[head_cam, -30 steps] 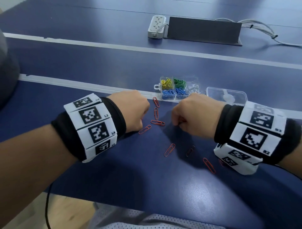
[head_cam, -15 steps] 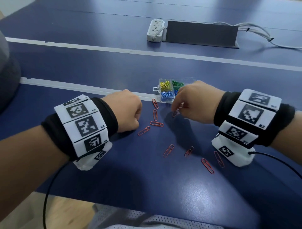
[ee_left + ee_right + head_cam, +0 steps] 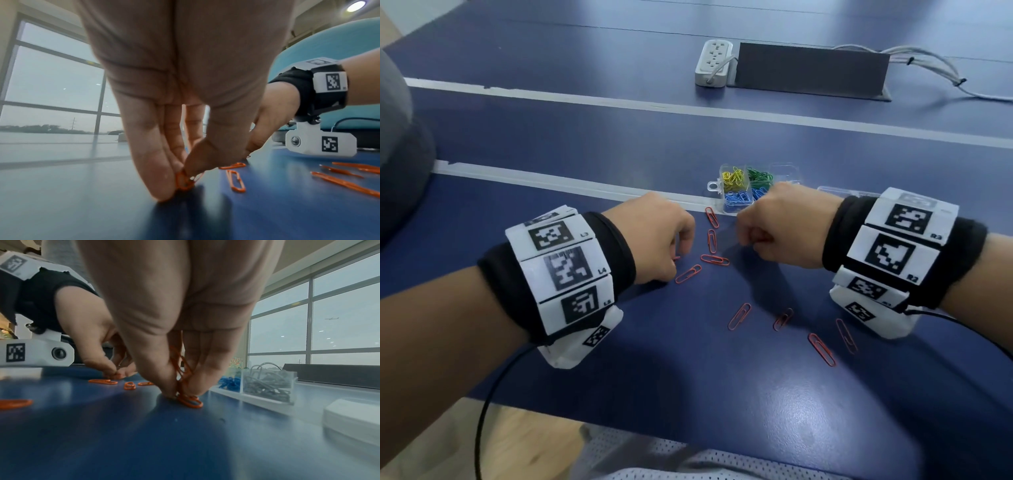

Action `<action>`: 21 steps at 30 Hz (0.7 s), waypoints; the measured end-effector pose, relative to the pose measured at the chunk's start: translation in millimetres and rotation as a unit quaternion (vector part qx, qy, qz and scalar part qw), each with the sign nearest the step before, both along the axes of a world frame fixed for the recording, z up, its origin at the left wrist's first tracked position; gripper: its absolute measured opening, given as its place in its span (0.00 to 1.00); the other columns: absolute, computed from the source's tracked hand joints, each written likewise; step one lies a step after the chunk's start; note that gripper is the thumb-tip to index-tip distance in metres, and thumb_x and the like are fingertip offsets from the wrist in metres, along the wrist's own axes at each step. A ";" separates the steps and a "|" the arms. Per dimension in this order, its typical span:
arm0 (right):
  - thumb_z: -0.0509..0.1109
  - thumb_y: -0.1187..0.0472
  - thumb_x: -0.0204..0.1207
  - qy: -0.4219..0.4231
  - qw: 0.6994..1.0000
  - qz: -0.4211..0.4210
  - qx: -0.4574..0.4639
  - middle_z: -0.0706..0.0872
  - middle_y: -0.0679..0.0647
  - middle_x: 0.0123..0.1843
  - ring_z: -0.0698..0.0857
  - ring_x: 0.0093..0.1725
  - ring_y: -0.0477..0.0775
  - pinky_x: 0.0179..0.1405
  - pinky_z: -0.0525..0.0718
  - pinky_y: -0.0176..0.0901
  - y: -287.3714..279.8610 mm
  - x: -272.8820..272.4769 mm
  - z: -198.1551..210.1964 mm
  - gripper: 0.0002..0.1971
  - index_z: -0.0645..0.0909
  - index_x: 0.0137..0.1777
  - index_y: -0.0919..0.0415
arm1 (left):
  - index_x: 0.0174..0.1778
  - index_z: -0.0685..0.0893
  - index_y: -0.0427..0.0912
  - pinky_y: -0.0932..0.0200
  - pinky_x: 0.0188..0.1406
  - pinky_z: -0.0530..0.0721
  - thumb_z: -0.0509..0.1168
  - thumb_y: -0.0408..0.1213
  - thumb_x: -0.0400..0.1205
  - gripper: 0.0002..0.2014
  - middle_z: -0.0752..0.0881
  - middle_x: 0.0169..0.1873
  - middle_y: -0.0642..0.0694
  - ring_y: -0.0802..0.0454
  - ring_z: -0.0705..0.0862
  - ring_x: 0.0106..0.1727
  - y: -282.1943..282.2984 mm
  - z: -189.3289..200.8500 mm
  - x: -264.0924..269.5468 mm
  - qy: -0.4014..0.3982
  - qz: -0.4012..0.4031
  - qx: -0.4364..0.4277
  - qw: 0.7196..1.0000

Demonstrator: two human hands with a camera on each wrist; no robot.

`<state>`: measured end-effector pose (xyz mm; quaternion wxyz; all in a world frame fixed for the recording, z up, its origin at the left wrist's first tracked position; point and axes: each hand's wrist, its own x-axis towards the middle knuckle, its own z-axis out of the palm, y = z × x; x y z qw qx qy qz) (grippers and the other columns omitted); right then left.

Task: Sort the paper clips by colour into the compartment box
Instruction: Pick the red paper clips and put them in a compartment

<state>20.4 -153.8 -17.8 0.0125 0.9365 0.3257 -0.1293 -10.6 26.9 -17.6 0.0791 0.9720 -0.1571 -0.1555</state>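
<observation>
Several red paper clips (image 3: 715, 259) lie loose on the blue table between my two hands. My left hand (image 3: 661, 240) has its fingertips down on the table and pinches a red clip (image 3: 184, 181) between thumb and fingers. My right hand (image 3: 777, 229) pinches a red clip (image 3: 190, 400) against the table, with more red clips (image 3: 180, 363) held up between its fingers. Just behind the right hand stands the clear compartment box (image 3: 714, 186), holding yellow clips (image 3: 734, 178), green clips (image 3: 760, 176), blue clips (image 3: 738, 199) and silver clips (image 3: 267, 382).
The box's clear lid (image 3: 353, 417) lies to the right of the box. A white power strip (image 3: 714, 63) and a dark cable flap (image 3: 808, 70) sit far back. The table's front edge (image 3: 654, 431) runs close to my body. A black wire (image 3: 486, 411) hangs from my left wrist.
My right hand came back from the box toward the loose clips and lowered its fingertips onto one. My left hand stayed put, working on its clip.
</observation>
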 end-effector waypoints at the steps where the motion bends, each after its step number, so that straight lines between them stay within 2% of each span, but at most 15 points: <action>1: 0.64 0.65 0.70 0.003 1.000 -0.001 0.000 0.84 0.51 0.40 0.79 0.43 0.57 0.46 0.80 0.41 -0.1 -0.7 -0.6 0.14 0.85 0.52 0.53 | 0.43 0.84 0.48 0.63 0.42 0.79 0.65 0.31 0.70 0.10 0.79 0.28 0.57 0.54 0.76 0.35 -0.8 -0.1 -0.5 -0.006 -0.003 0.004 1.000; 3: 0.63 0.65 0.71 0.008 1.000 -0.004 0.006 0.89 0.54 0.47 0.83 0.50 0.60 0.49 0.81 0.42 -1.3 -1.7 -1.7 0.15 0.85 0.54 0.52 | 0.44 0.84 0.49 0.62 0.43 0.79 0.64 0.31 0.71 0.10 0.77 0.28 0.58 0.53 0.76 0.38 -2.7 0.6 -0.7 -0.010 0.002 -0.001 1.000; 5: 0.63 0.64 0.71 0.009 1.000 -0.010 0.016 0.90 0.54 0.50 0.84 0.53 0.60 0.50 0.81 0.42 -2.7 -2.0 -1.9 0.15 0.86 0.54 0.52 | 0.45 0.87 0.49 0.62 0.43 0.80 0.63 0.31 0.73 0.11 0.79 0.30 0.56 0.53 0.77 0.38 -5.5 0.9 -1.6 -0.003 0.009 -0.013 1.000; 8: 0.64 0.65 0.72 0.012 0.999 -0.024 0.032 0.90 0.54 0.49 0.85 0.52 0.60 0.49 0.80 0.41 -4.4 -2.2 -1.5 0.15 0.87 0.53 0.52 | 0.46 0.89 0.47 0.62 0.46 0.82 0.62 0.33 0.75 0.11 0.84 0.33 0.53 0.53 0.80 0.39 -11.4 -1.6 -5.5 0.008 0.013 -0.019 1.000; 10: 0.64 0.65 0.72 0.012 0.999 -0.033 0.040 0.90 0.53 0.49 0.85 0.51 0.59 0.48 0.80 0.40 -5.3 -2.6 0.1 0.15 0.88 0.52 0.52 | 0.45 0.90 0.44 0.59 0.48 0.84 0.62 0.38 0.77 0.10 0.88 0.37 0.50 0.50 0.84 0.41 -14.9 -2.6 -8.3 -0.007 0.008 -0.013 1.000; 12: 0.64 0.64 0.72 0.014 0.998 -0.044 0.044 0.90 0.53 0.49 0.85 0.51 0.59 0.49 0.81 0.41 -6.3 -3.1 1.4 0.15 0.88 0.53 0.53 | 0.44 0.89 0.44 0.61 0.47 0.82 0.66 0.45 0.76 0.10 0.88 0.38 0.49 0.50 0.83 0.43 -16.8 -2.5 -9.5 -0.004 0.005 0.002 1.000; 14: 0.64 0.64 0.72 0.015 0.997 -0.056 0.046 0.89 0.53 0.46 0.85 0.51 0.58 0.50 0.82 0.41 -7.2 -2.8 1.8 0.14 0.88 0.52 0.53 | 0.47 0.89 0.46 0.61 0.48 0.81 0.70 0.49 0.74 0.12 0.85 0.39 0.51 0.52 0.81 0.44 -17.1 -1.8 -10.0 0.011 0.001 0.020 1.000; 16: 0.65 0.64 0.71 0.011 0.996 -0.072 0.050 0.86 0.53 0.41 0.84 0.48 0.59 0.48 0.82 0.40 -8.1 -1.5 1.4 0.13 0.89 0.50 0.55 | 0.49 0.89 0.48 0.59 0.52 0.83 0.72 0.46 0.73 0.11 0.88 0.44 0.51 0.51 0.84 0.49 -16.0 -1.7 -9.7 0.017 -0.002 0.027 0.999; 18: 0.65 0.65 0.69 0.000 0.994 -0.094 0.063 0.88 0.55 0.41 0.84 0.46 0.61 0.48 0.85 0.44 -10.6 0.4 2.0 0.13 0.89 0.48 0.56 | 0.49 0.90 0.50 0.57 0.55 0.83 0.71 0.41 0.74 0.09 0.90 0.46 0.52 0.52 0.86 0.51 -15.6 -0.4 -10.4 0.012 -0.004 0.027 1.000; 20: 0.65 0.66 0.68 0.001 0.991 -0.112 0.078 0.91 0.57 0.42 0.86 0.45 0.62 0.49 0.87 0.50 -14.1 2.2 3.8 0.13 0.90 0.46 0.56 | 0.51 0.90 0.50 0.59 0.55 0.83 0.67 0.37 0.75 0.11 0.91 0.46 0.53 0.52 0.86 0.51 -17.0 0.8 -11.8 0.002 -0.004 0.027 1.000; 21: 0.65 0.66 0.68 0.006 0.989 -0.120 0.083 0.91 0.56 0.40 0.87 0.43 0.60 0.49 0.87 0.49 -16.6 3.4 4.8 0.13 0.90 0.45 0.56 | 0.52 0.89 0.51 0.62 0.53 0.82 0.65 0.36 0.75 0.12 0.90 0.44 0.55 0.52 0.85 0.50 -18.1 1.3 -12.3 -0.004 -0.004 0.027 1.000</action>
